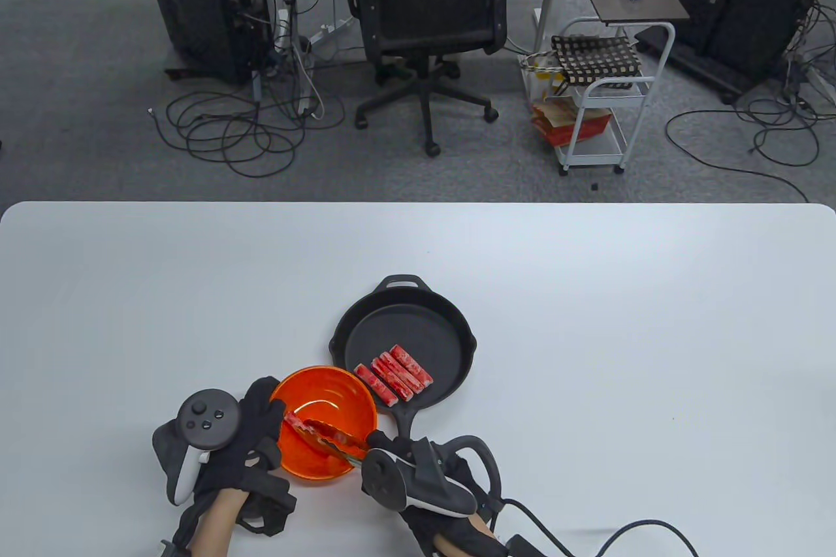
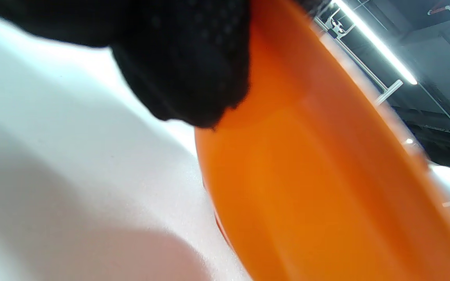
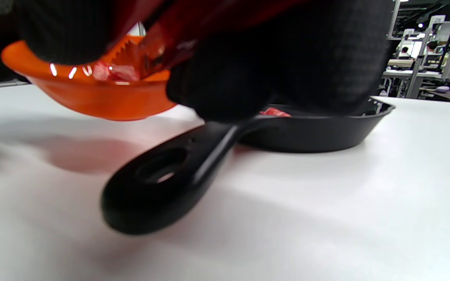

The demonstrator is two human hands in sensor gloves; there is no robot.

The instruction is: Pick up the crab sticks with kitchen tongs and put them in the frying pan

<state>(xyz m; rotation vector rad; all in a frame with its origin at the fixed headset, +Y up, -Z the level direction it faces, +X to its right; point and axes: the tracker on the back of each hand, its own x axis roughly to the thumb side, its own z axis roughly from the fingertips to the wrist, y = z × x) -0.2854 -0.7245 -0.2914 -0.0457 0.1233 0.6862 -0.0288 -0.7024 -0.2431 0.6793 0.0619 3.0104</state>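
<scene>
Right gloved hand (image 1: 418,485) gripping red kitchen tongs (image 1: 326,436) over one crab stick in the orange plastic bowl (image 1: 339,397), left hand (image 1: 245,446) fingers cupping its rim, black cast-iron frying pan (image 1: 450,328) with four sticks (image 1: 394,374) just beside, white worktop (image 1: 588,322).

Count time: four crab sticks (image 1: 394,374) side by side in the one black frying pan (image 1: 450,328), a fifth crab stick (image 1: 298,421) in the single orange bowl (image 1: 339,387), one pair of tongs (image 1: 333,438), two gloved hands, one white bench (image 1: 588,296).
</scene>
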